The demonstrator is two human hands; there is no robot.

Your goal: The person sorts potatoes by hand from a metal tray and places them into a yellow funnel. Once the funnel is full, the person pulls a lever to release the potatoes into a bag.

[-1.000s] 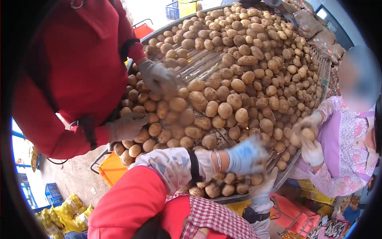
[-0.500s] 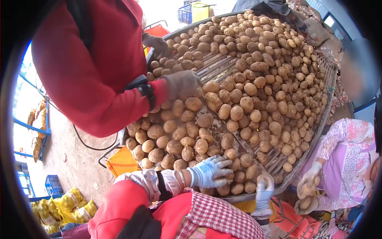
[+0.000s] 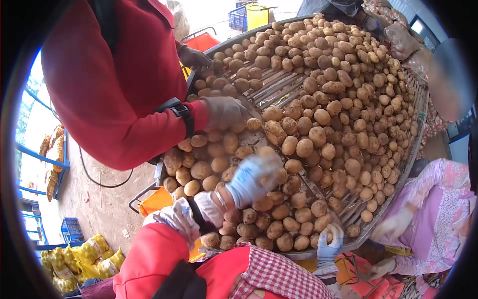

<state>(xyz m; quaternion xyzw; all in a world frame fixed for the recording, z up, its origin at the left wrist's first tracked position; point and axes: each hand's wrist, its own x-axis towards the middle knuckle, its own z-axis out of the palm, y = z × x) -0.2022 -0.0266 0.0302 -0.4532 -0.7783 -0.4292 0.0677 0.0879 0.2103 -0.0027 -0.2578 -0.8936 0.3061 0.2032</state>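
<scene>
My left hand (image 3: 253, 180), in a white and blue glove, is over the near part of a large slatted tray (image 3: 358, 240) heaped with potatoes (image 3: 285, 242). Motion smears its fingers, and a blurred potato (image 3: 269, 153) shows just past them; I cannot tell whether they grip it. My right hand (image 3: 329, 243), gloved alike, is at the tray's near rim with fingers curved and a gap between thumb and fingers. Nothing shows inside that gap. A single potato (image 3: 352, 230) lies just right of it.
Across the left side, a person in red reaches a gloved hand (image 3: 224, 113) over the potatoes. Another person's gloved hand (image 3: 393, 224) is at the right, beyond the rim. Yellow net bags (image 3: 92, 251) and a blue crate (image 3: 72, 230) stand on the floor, lower left.
My left hand has moved up and away from the near potatoes, uncovering several. My right hand stays near the rim. The right-hand person's hands have shifted, and the potatoes they held no longer show.
</scene>
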